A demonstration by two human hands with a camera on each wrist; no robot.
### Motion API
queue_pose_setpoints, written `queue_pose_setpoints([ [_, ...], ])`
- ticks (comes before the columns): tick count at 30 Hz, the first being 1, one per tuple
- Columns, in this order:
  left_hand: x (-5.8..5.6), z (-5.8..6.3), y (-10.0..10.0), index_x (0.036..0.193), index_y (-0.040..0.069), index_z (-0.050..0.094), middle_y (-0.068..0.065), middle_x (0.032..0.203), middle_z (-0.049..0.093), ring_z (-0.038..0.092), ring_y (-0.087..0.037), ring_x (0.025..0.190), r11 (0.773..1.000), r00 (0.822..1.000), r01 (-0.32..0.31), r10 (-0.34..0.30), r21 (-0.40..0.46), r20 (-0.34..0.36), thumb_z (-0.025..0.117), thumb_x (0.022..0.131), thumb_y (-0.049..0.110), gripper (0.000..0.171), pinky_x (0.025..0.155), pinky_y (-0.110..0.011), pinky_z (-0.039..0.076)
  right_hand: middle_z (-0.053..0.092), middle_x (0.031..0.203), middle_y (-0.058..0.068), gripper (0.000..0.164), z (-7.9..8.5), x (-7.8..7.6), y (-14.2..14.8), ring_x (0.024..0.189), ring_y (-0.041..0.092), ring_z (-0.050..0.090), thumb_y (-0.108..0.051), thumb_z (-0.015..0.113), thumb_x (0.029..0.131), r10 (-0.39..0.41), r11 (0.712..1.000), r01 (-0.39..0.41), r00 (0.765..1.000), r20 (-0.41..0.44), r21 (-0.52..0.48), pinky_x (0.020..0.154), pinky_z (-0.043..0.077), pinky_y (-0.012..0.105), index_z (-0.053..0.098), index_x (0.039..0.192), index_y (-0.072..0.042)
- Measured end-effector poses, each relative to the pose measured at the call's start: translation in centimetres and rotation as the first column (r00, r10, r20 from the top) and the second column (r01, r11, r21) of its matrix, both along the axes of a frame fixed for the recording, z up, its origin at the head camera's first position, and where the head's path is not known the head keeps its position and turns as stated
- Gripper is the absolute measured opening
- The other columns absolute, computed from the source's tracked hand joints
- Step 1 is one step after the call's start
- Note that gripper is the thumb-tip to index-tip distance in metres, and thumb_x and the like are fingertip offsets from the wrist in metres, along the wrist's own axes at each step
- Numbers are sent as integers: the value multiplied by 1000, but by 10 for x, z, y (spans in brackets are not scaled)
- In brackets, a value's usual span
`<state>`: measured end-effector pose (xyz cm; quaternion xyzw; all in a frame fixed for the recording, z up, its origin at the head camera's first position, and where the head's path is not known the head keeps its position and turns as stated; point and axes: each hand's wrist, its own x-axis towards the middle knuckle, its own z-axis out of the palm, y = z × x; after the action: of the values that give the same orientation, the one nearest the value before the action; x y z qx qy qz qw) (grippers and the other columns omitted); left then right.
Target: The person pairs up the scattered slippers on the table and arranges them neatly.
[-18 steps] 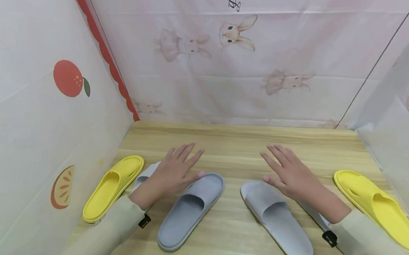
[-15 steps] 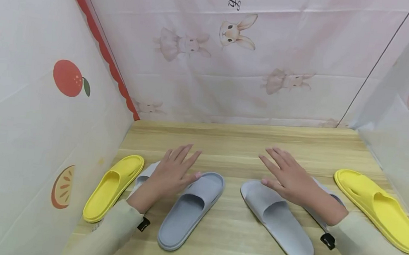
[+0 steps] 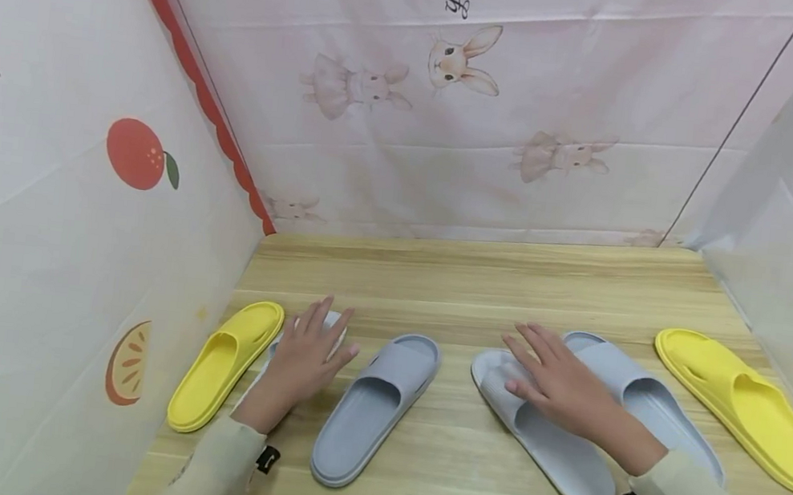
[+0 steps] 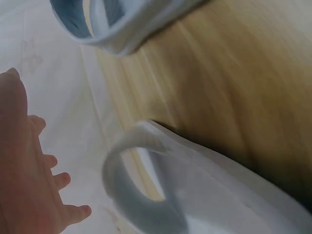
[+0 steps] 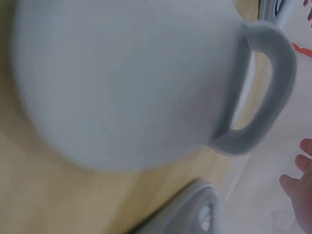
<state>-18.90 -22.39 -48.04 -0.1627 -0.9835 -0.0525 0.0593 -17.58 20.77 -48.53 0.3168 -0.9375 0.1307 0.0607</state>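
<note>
Grey slippers [image 3: 543, 424] near the tabletop's [image 3: 480, 280] front edge now lie under my hands, which have dropped from hovering: left hand [image 3: 301, 358] flat on the white-grey one [image 3: 319, 328], right hand [image 3: 560, 378] flat, fingers straight.

Makeshift recording booth — cartoon-print sheets [image 3: 453, 124], wooden tabletop [image 3: 480, 280]

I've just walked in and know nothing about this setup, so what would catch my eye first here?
Slippers on a wooden table: two bright yellow slippers at the far left and far right, with grey ones between. The left hand rests flat on a pale slipper beside the left yellow one, and the right hand lies on a grey slipper right of centre. Rabbit-print sheets wall it in.
</note>
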Motion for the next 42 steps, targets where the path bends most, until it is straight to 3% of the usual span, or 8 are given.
queue_pose_setpoints([
  [5,0,-14,-14,153,29,23,-11,159,10,12,-34,144,999,999,-52,52,-12,-2,28,94,68,71,111,-61,11,23,156,10,68,-16,9,3,143,33,19,-52,50,95,11,1000,-13,999,-48,-29,108,24,56,31,151,-19],
  [9,2,-25,-23,153,28,22,-13,158,13,15,-35,143,995,995,-95,95,-10,5,28,92,71,75,108,-63,17,29,153,12,67,-24,15,3,140,34,23,-50,53,94,27,999,-31,997,-76,-45,107,26,55,33,150,-19],
  [14,5,-36,-29,153,28,21,-12,158,15,15,-34,143,992,992,-129,129,-2,7,28,90,74,78,104,-66,21,29,154,13,67,-33,24,3,140,36,24,-51,52,94,6,1000,-7,999,-48,-25,109,25,55,32,150,-20],
  [19,9,-40,-32,154,29,18,-12,159,11,10,-35,144,987,986,-158,158,-7,53,30,91,72,77,100,-73,20,25,156,13,71,-38,32,3,141,38,22,-57,48,94,-30,1000,30,999,-18,7,109,25,55,28,152,-22],
  [28,10,-38,-37,153,17,21,-14,157,19,18,-36,142,989,987,-149,148,9,69,40,99,43,63,101,-69,26,30,153,15,74,-42,36,3,134,35,38,-57,56,89,-86,996,85,996,-17,-24,104,36,51,34,149,-20],
  [33,10,-41,-43,150,13,25,-15,156,18,16,-34,143,988,987,-138,131,71,89,43,99,40,60,103,-65,25,33,150,16,71,-41,38,3,133,35,38,-57,56,89,-102,995,102,994,-34,-8,102,38,52,41,146,-17],
  [42,14,-42,-49,150,12,30,-21,154,20,18,-43,140,982,994,-88,77,168,71,49,96,33,61,107,-62,20,45,142,15,69,-39,37,0,130,33,42,-53,62,87,-102,995,102,991,-93,-5,100,41,52,46,142,-15],
])
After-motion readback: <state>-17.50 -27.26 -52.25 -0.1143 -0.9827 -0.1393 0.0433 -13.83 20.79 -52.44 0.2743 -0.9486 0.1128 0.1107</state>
